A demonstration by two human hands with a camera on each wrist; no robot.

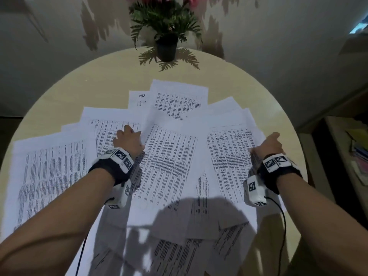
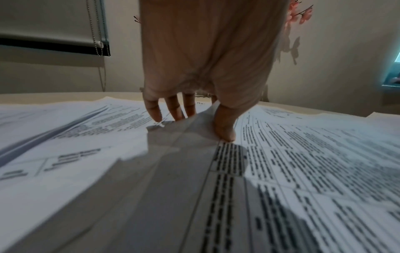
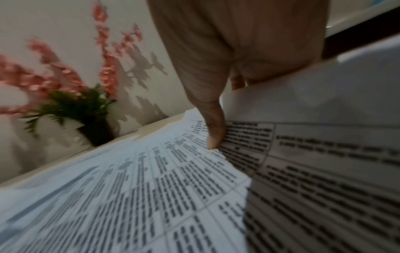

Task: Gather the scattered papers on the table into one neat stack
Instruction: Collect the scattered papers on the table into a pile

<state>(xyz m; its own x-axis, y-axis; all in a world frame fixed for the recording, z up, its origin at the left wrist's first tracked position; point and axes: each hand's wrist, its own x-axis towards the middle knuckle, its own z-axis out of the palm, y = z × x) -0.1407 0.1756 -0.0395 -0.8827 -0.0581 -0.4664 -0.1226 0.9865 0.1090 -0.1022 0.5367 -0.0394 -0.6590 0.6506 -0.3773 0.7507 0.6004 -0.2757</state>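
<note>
the round beige table [image 1: 249,76] takes up most of the head view, and the papers [image 1: 171,160] cover nearly all the near half of it, printed sheets overlapping each other at all sorts of angles, a few sticking out past the near edge. at the far edge of the table, well apart from the sheets, stands a potted plant [image 1: 166,46] in a black pot with green fronds and pink flowers, right up against the wall. off to the right there's a shelf [image 1: 356,152] with some coloured stuff piled on it, too dim to tell what. a window blind [image 2: 54,34] with a bead chain shows on the wall in the left wrist view. the left hand [image 1: 129,140] sits on the sheets left of centre, fingers [image 2: 154,111] spread and straight with their tips on the paper, thumb pressing down on another sheet. the right hand [image 1: 270,145] is at the right side of the pile, thumb on top of a sheet and the other fingers tucked under its raised edge, so it's pinching that sheet. both wrists wear black straps with white marker blocks [image 1: 119,159].
</note>
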